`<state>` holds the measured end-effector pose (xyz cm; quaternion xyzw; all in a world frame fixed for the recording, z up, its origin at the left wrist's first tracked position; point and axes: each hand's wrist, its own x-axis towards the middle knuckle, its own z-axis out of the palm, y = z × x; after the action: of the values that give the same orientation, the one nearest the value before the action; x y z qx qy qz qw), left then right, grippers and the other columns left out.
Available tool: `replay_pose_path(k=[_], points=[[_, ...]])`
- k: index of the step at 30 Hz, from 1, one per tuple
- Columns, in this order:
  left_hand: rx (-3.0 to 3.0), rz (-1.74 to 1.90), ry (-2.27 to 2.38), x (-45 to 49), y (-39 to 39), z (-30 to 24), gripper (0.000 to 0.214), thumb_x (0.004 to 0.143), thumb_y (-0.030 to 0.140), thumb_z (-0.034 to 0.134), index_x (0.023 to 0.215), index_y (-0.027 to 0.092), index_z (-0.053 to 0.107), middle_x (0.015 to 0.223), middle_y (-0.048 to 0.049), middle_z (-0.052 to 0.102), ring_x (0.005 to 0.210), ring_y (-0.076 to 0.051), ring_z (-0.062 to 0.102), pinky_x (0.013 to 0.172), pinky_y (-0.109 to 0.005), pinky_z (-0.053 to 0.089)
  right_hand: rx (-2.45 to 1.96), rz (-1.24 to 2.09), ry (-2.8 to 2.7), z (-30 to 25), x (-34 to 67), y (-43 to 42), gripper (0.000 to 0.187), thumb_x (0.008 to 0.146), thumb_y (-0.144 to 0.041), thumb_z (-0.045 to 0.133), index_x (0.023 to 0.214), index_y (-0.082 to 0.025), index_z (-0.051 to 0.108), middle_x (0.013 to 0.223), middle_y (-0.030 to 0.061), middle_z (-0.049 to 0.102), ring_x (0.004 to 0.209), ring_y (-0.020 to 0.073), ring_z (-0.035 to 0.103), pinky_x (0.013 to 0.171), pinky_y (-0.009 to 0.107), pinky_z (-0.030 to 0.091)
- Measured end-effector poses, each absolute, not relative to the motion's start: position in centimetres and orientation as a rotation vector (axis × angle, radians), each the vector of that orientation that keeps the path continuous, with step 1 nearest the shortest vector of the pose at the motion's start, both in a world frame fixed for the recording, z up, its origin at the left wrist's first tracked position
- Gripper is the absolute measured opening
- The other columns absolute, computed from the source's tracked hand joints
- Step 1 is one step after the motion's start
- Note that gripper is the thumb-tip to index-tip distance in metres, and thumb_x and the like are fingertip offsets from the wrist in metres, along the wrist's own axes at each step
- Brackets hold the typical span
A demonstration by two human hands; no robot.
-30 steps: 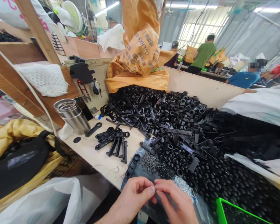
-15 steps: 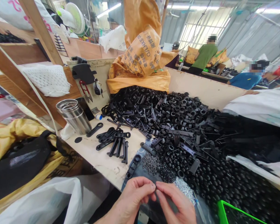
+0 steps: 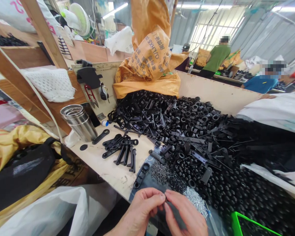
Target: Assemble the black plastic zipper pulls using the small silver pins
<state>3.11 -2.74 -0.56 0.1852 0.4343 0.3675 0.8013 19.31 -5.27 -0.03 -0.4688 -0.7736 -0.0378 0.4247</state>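
My left hand and my right hand meet at the fingertips over the front edge of the bench. Both are closed in a pinch around something small and dark, too hidden to name. Just beyond them lie a heap of small dark metal pieces, a heap of tiny black parts and a pile of silvery screw-like pins. Left of these, a black elongated plastic part with round openings rests on the dark mat. Several black handle-like arms are grouped on the pale board.
Black rings and levers fill the back, below an orange sack. Black balls spread to the right, near a green bin. A steel flask and hanging red snips are at left. Two co-workers appear behind.
The hands stay pinched together at nearly the same spot, with only slight finger movement. The whole view has shifted a little.
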Motion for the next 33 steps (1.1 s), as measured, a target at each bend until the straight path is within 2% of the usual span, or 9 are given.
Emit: replay_pose_path(k=[3, 8, 13, 17, 21, 24, 28, 33], points=[[0.392, 0.786, 0.908, 3.2, -2.7, -1.1, 0.033, 0.061, 0.042, 0.093, 0.068, 0.014, 0.076, 0.062, -0.0019, 0.065, 0.058, -0.009, 0.045, 0.059, -0.023, 0.032, -1.153, -0.115, -1.949, -0.1, 19.3, -5.2, 0.020, 0.092, -0.013, 0.060, 0.107, -0.019, 0.070, 0.094, 0.0056, 0.081, 0.080, 0.0177, 0.080, 0.079, 0.021, 0.065], [0.378, 0.769, 0.910, 3.5, -2.8, -1.5, 0.038, 0.056, 0.044, 0.096, 0.065, 0.013, 0.075, 0.059, -0.0013, 0.064, 0.054, -0.008, 0.043, 0.055, -0.022, 0.029, -1.136, -0.104, -1.947, 0.1, 19.3, -5.1, 0.022, 0.090, -0.011, 0.060, 0.107, -0.019, 0.071, 0.094, 0.0051, 0.081, 0.080, 0.0181, 0.080, 0.078, 0.021, 0.066], [0.393, 0.788, 0.908, 3.8, -2.9, -2.7, 0.040, 0.056, 0.047, 0.095, 0.064, 0.013, 0.075, 0.056, -0.0011, 0.062, 0.051, -0.007, 0.042, 0.052, -0.021, 0.025, -1.123, -0.055, -1.955, 0.2, 19.6, -5.0, 0.024, 0.091, -0.014, 0.062, 0.109, -0.024, 0.075, 0.095, 0.0021, 0.081, 0.078, 0.0193, 0.080, 0.076, 0.022, 0.067], [0.404, 0.787, 0.921, 3.9, -2.9, -3.2, 0.041, 0.055, 0.048, 0.094, 0.063, 0.013, 0.075, 0.055, -0.0011, 0.062, 0.051, -0.007, 0.042, 0.052, -0.022, 0.026, -1.097, -0.034, -1.965, 0.4, 19.8, -4.7, 0.025, 0.090, -0.013, 0.062, 0.108, -0.025, 0.076, 0.094, 0.0018, 0.081, 0.077, 0.0191, 0.080, 0.076, 0.021, 0.066], [0.388, 0.776, 0.923, 3.9, -3.0, -3.2, 0.044, 0.052, 0.051, 0.096, 0.063, 0.013, 0.076, 0.053, -0.0006, 0.061, 0.050, -0.007, 0.042, 0.052, -0.021, 0.026, -1.058, -0.053, -1.996, 0.8, 19.7, -4.6, 0.026, 0.087, -0.007, 0.060, 0.104, -0.020, 0.073, 0.092, 0.0039, 0.081, 0.078, 0.0176, 0.080, 0.079, 0.019, 0.065], [0.368, 0.779, 0.899, 3.8, -3.2, -3.0, 0.042, 0.054, 0.048, 0.096, 0.064, 0.013, 0.076, 0.055, -0.0008, 0.062, 0.051, -0.006, 0.044, 0.052, -0.020, 0.027, -1.066, -0.079, -2.012, 1.0, 19.7, -4.7, 0.024, 0.088, -0.008, 0.059, 0.105, -0.019, 0.071, 0.091, 0.0060, 0.081, 0.078, 0.0182, 0.080, 0.078, 0.020, 0.065], [0.363, 0.777, 0.877, 3.7, -3.2, -3.0, 0.038, 0.058, 0.045, 0.095, 0.065, 0.013, 0.075, 0.057, -0.0010, 0.063, 0.052, -0.006, 0.045, 0.053, -0.019, 0.028, -1.085, -0.080, -2.005, 1.0, 19.7, -4.9, 0.023, 0.090, -0.010, 0.060, 0.106, -0.022, 0.073, 0.092, 0.0039, 0.081, 0.077, 0.0186, 0.080, 0.076, 0.021, 0.066], [0.342, 0.778, 0.899, 3.7, -3.3, -3.1, 0.041, 0.053, 0.046, 0.097, 0.063, 0.013, 0.075, 0.055, -0.0010, 0.063, 0.052, -0.007, 0.045, 0.053, -0.019, 0.029, -1.070, -0.018, -2.034, 1.0, 19.9, -4.8, 0.024, 0.092, -0.014, 0.063, 0.109, -0.025, 0.076, 0.097, 0.0016, 0.081, 0.079, 0.0187, 0.080, 0.079, 0.021, 0.066]])
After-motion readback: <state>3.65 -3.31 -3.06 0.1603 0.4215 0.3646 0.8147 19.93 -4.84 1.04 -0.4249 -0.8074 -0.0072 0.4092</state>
